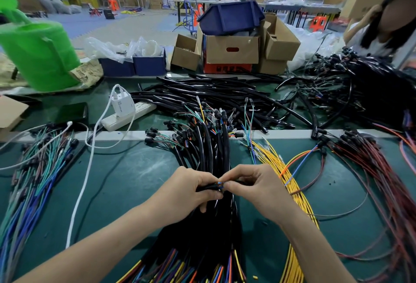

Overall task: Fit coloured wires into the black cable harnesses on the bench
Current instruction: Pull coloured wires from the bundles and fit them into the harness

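At desk (135,181) centre, the left hand (191,189) gripped a black harness (206,187); the right hand (254,190) pinched coloured wires (220,184) at its mouth. Inward feeding seemed next.

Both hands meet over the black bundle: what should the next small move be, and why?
Probably feed the orange and blue wires into the black harness end: the left hand grips that end, the right hand pinches the wires at its mouth, and most of their length lies outside.
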### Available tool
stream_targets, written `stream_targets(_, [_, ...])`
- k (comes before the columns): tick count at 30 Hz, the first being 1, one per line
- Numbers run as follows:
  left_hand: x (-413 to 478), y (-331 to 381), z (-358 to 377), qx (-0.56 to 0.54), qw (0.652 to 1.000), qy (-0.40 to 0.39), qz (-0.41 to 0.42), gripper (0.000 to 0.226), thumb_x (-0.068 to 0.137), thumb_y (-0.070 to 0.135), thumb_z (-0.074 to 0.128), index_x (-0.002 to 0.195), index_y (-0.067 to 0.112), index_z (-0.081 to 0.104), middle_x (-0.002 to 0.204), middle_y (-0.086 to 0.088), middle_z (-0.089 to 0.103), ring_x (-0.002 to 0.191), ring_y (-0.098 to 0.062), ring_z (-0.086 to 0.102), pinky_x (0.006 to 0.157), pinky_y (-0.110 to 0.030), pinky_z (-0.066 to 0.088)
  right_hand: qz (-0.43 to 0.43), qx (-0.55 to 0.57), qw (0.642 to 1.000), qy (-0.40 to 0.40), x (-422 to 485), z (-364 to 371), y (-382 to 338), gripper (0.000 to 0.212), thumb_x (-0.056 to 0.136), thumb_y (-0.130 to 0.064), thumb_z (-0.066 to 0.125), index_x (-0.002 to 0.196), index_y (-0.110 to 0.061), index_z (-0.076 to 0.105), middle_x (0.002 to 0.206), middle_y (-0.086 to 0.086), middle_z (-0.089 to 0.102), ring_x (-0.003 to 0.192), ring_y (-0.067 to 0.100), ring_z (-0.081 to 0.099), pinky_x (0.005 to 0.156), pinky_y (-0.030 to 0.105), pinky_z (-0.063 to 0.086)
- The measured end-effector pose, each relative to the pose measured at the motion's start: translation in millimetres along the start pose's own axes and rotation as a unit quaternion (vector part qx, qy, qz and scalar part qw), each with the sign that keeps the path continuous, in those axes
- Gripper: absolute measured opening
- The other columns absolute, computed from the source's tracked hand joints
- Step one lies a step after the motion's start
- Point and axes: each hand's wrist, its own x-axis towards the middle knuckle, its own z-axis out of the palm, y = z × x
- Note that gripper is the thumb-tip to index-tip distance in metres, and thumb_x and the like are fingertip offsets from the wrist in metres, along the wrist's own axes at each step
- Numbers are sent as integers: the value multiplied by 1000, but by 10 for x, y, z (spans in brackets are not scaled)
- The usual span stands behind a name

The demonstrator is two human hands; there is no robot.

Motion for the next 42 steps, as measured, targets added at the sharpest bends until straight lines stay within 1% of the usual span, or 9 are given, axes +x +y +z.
stream_targets(8, [41, 102, -33, 66, 998, -9, -7, 15, 85, 22, 68, 72, 30, 66, 44, 11, 57, 46, 0, 52, 50, -10, 34, -15, -13, 1000, 13, 3, 17, -19, 18, 79, -5, 73, 82, -22, 69, 75, 3, 71, 72, 25, 64, 67, 27, 49])
stream_targets(14, [-10, 108, 33, 21, 999, 35, 7, 11, 82, 19, 70, 83, 29, 72, 45, 11, 56, 43, 0, 51, 52, -8, 35, -8, -18, 1000, 4, 10, -4, -10, 17, 77, 1, 70, 76, -16, 71, 71, 4, 70, 67, 14, 63, 65, 26, 49])
stream_targets(20, [43, 155, 23, 123, 991, -51, -15, 30, 87, 15, 62, 65, 32, 54, 46, 30, 53, 42, 1, 50, 49, -7, 35, -24, -86, 996, 1, 0, 56, -24, 12, 79, -2, 67, 77, -13, 66, 70, -3, 66, 63, 8, 61, 60, 18, 46])
stream_targets(24, [103, 237, 75, 159, 984, -76, 14, 10, 92, 19, 57, 86, 23, 64, 65, 9, 65, 45, -3, 50, 54, -14, 44, -25, -75, 997, -15, -11, 130, -22, 16, 80, 2, 47, 83, -14, 49, 62, -12, 49, 53, 6, 46, 53, 15, 34])
stream_targets(28, [158, 279, 81, 243, 968, -58, 32, 12, 95, 27, 52, 95, 20, 62, 80, -9, 68, 68, -22, 62, 71, -36, 51, -30, -67, 997, 29, -5, 160, -21, 5, 83, -17, 40, 84, -19, 44, 68, -10, 46, 60, 7, 40, 56, 19, 34])
stream_targets(31, [147, 286, -7, 178, 983, 13, 36, 21, 92, 30, 55, 71, 28, 58, 65, 0, 66, 52, -4, 58, 58, -26, 48, -49, -203, 973, 97, 28, 115, 83, 26, 99, -38, 37, 76, -26, 40, 57, -4, 47, 54, 11, 43, 56, 34, 36])
stream_targets(35, [170, 202, -84, 193, 981, -5, 13, 23, 93, 40, 52, 72, 29, 50, 56, 4, 55, 50, -6, 48, 55, -26, 40, -53, -351, 920, 167, 119, 33, 127, 16, 99, -27, 41, 85, -21, 45, 48, -5, 40, 55, 29, 50, 56, 40, 36])
stream_targets(39, [268, 190, -21, 262, 965, -20, -4, 27, 96, 40, 47, 83, 17, 54, 74, -9, 60, 73, -29, 56, 62, -31, 36, -112, -421, 891, 124, 199, 39, -147, 37, 96, -47, 19, 99, -21, 46, 56, -2, 54, 61, 30, 57, 58, 37, 38])
stream_targets(42, [322, 304, -119, 209, 976, -17, 51, 20, 95, 23, 50, 98, 9, 64, 87, -16, 68, 78, -31, 61, 66, -32, 42, -151, -458, 873, 66, 280, 57, -375, 65, 82, -64, -3, 108, -24, 41, 55, -1, 54, 61, 27, 54, 60, 37, 37])
